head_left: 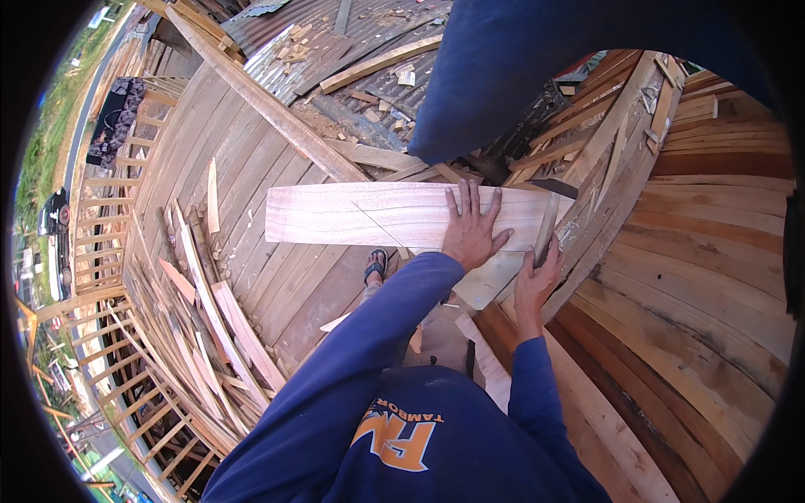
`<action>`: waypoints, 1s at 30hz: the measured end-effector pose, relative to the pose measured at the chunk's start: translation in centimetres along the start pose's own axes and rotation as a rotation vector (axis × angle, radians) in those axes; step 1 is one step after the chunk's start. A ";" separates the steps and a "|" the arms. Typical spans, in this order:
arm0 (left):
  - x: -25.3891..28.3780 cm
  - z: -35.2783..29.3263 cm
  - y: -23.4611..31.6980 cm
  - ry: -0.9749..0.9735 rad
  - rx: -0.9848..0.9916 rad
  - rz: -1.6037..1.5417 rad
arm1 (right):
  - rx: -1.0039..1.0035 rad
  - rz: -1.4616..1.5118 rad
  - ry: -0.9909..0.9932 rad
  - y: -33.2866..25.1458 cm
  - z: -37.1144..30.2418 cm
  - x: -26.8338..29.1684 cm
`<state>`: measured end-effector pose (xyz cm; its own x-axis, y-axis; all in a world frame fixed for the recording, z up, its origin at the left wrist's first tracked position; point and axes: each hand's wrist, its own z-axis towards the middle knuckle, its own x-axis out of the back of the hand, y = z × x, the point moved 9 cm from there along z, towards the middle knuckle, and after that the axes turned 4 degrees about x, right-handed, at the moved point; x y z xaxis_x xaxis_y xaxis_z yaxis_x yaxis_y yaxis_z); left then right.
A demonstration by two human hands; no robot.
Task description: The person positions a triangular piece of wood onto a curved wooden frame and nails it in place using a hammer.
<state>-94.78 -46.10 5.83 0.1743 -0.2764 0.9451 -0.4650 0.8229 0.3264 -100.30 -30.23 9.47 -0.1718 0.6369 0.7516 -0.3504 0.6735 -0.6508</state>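
A pale, pinkish wooden board (335, 214) lies crosswise in front of me, with a thin slanting line across its left part. My left hand (471, 225) rests flat on the board, fingers spread. Near the board's right end, my right hand (537, 285) is closed round the lower part of a hammer-like tool's wooden handle (547, 225). Its dark metal head (555, 189) lies over the board's far right corner; its exact kind is unclear. Below the board, between my hands, shows a pale flat piece (485, 283), partly covered.
Wood strips and offcuts (214, 310) are heaped on the plank floor (251, 142) at left, inside a slatted railing (105, 222). Stacked planks (696, 260) fill the right. A dark blue trouser leg (495, 75) stands close beyond the board. A long beam (268, 101) slants behind.
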 end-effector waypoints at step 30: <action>-0.7 0.3 -0.5 -0.001 0.038 -0.125 | -0.298 0.178 0.110 -1.5 -5.6 -4.0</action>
<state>-94.93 -46.44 5.05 0.2326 -0.3761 0.8969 -0.4724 0.7624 0.4422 -93.92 -31.68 6.88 -0.0998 0.7799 0.6179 -0.0369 0.6176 -0.7856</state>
